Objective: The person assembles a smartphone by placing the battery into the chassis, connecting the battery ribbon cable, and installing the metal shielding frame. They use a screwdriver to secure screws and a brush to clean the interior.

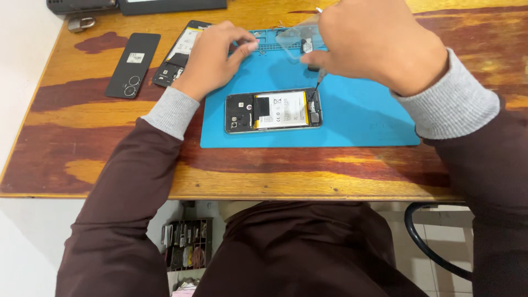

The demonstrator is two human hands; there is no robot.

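Nearest to me, the opened phone (pixel 273 110) lies flat on the blue mat (pixel 352 115), back cover off, white battery showing, its long side running across my view. The mat sits on the wooden bench (pixel 308 176), and the phone is in the mat's near-left part.

Just beyond the phone's right end, my right hand (pixel 374 44) hovers, fingers (pixel 330 69) closed together around a thin screwdriver (pixel 318 80). Its dark tip points down and comes right to the phone's upper right corner; I can't tell whether it actually touches. So the phone lies below and a bit to the left of these fingers, close under them.

Farther up the mat, past the phone, my left hand (pixel 214 58) rests at the mat's far-left edge, well apart from the phone. Its fingertips (pixel 248 47) are drawn together, pinching at the small compartments moulded in the mat's far strip; whatever is between them is too small to make out. Something clear and plastic (pixel 294 36) lies on that strip, half hidden by my right hand.

Off the mat's left side, a second opened phone (pixel 177 55) lies partly under my left hand, and further left a black back cover (pixel 133 65) lies on the bench.
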